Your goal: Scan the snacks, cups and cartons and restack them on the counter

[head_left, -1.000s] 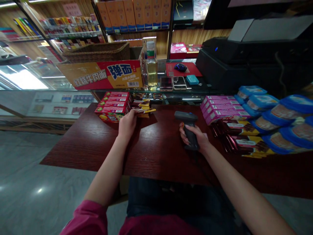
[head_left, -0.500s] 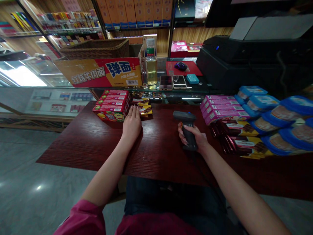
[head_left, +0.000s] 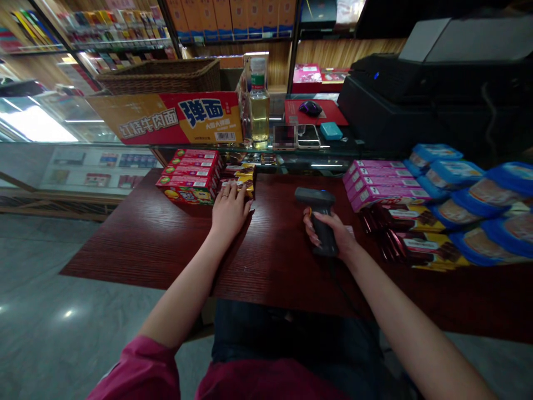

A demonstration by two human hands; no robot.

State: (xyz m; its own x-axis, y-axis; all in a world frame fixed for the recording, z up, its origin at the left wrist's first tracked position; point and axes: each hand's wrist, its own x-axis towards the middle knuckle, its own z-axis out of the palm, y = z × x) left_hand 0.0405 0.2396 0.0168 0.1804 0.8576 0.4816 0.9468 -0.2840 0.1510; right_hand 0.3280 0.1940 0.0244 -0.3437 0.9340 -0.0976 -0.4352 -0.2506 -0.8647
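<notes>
My left hand [head_left: 230, 211] lies with fingers stretched out on the near edge of some yellow and dark chocolate packets [head_left: 246, 176], partly covering them. Just left of these packets stands a block of red snack boxes [head_left: 192, 175]. My right hand [head_left: 333, 233] is wrapped round the handle of a black barcode scanner [head_left: 323, 222], its head above the table and turned to the left. To the right of the scanner are stacked pink boxes [head_left: 381, 183]. Nearer to me, more chocolate packets [head_left: 425, 244] lie in piles.
Blue-lidded tubs [head_left: 491, 233] stand at the right of the wooden table [head_left: 166, 244]. Behind it, a glass counter bears a cardboard noodle box [head_left: 166, 119], an oil bottle [head_left: 260, 114], phones [head_left: 308, 136], a mouse [head_left: 310, 108] and a black machine [head_left: 416, 105]. The scanner's cable hangs towards me.
My left hand has shifted slightly right, its fingers spreading over the chocolate packets, which now sit closer to the red boxes. The right hand keeps the scanner in nearly the same place.
</notes>
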